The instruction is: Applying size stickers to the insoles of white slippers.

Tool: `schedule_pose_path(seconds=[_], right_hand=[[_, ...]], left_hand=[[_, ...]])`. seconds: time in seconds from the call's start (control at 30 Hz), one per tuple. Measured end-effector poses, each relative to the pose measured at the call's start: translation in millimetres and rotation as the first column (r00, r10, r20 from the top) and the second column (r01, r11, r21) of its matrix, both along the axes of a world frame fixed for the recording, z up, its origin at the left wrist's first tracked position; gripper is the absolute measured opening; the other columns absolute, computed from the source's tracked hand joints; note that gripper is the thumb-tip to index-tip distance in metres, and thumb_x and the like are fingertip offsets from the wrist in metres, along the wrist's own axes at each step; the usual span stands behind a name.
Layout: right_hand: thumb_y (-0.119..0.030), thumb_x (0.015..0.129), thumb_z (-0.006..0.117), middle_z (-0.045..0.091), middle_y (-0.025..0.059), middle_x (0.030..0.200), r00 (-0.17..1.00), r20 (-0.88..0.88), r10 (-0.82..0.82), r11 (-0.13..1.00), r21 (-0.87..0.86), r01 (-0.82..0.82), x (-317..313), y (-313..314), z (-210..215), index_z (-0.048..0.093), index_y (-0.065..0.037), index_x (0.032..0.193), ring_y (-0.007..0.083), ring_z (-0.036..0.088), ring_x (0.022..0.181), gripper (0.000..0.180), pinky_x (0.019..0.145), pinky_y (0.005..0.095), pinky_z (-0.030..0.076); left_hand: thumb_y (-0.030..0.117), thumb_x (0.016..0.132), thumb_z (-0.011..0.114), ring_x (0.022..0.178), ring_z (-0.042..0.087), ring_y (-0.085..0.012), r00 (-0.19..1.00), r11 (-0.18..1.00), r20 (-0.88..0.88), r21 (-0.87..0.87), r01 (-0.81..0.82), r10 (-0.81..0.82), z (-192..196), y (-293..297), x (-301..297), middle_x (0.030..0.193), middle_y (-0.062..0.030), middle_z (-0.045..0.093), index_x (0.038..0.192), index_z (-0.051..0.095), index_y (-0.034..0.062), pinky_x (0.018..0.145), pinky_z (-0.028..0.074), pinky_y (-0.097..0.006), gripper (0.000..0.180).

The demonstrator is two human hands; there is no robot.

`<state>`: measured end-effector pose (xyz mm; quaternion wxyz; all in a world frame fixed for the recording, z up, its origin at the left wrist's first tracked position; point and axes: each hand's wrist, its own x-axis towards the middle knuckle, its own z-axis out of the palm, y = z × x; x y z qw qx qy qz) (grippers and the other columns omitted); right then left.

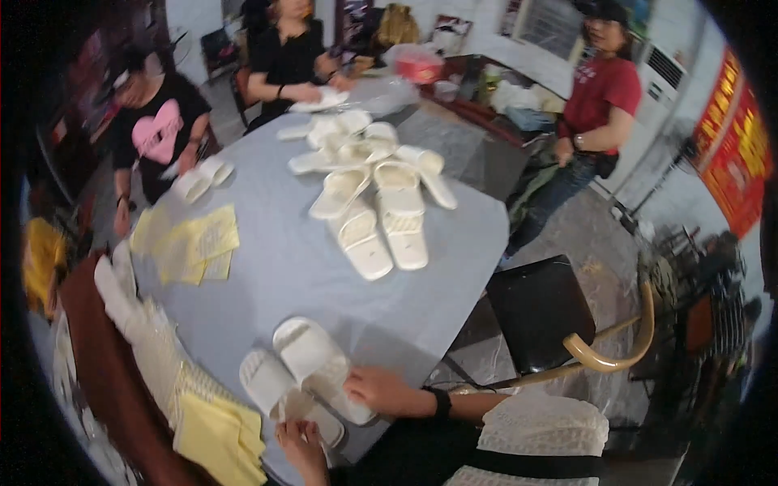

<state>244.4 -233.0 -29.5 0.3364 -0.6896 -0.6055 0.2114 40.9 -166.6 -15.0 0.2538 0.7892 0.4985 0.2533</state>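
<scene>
Slippers (pixel 312 355): white pair on grey table (pixel 267 283), lower middle of frame.
Left hand (pixel 301 445): fingers bent at left slipper (pixel 267 382); cannot tell if gripping.
Right hand (pixel 381 390): fingers curled at right slipper (pixel 306 344); cannot tell if gripping.

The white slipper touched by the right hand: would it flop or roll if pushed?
The slipper would probably hold its shape, since its strap stands arched. It seems unlikely to roll, as its broad sole rests on the table.
</scene>
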Motion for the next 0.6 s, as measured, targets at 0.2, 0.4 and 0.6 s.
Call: schedule_pose_path(seconds=[0.2,0.4,0.6], right_hand=[[-0.022,0.085,0.053,0.049,0.0099,0.086,0.993,0.115,-0.002,0.997,0.076,-0.006,-6,1,-7,0.05,-0.008,0.086,0.0295,0.054,0.08,0.014,0.068,0.0414,0.044],[-0.02,0.084,0.054,0.048,0.0078,0.085,0.984,0.169,-0.049,0.984,0.178,0.019,-11,7,-19,0.049,-0.008,0.083,0.0261,0.052,0.079,0.013,0.067,0.0378,0.042],[-0.02,0.083,0.055,0.048,0.0079,0.084,0.984,0.168,-0.056,0.985,0.171,0.027,-12,6,-16,0.049,-0.008,0.083,0.0266,0.052,0.08,0.013,0.069,0.0383,0.041]], left_hand=[[0.017,0.083,0.058,0.082,0.049,-0.0412,0.986,0.993,-0.128,0.028,0.112,-0.108,-1,4,-6,0.086,-0.023,0.053,0.087,0.058,-0.0018,0.074,0.039,-0.048,0.019],[0.014,0.082,0.056,0.082,0.049,-0.0422,0.962,0.976,-0.211,0.093,0.195,-0.172,-7,9,-6,0.085,-0.0245,0.053,0.085,0.054,-0.0025,0.073,0.039,-0.05,0.017],[0.012,0.082,0.056,0.084,0.048,-0.0433,0.955,0.974,-0.259,0.133,0.184,-0.145,-9,7,-4,0.089,-0.027,0.051,0.084,0.049,-0.0031,0.075,0.039,-0.051,0.017]])
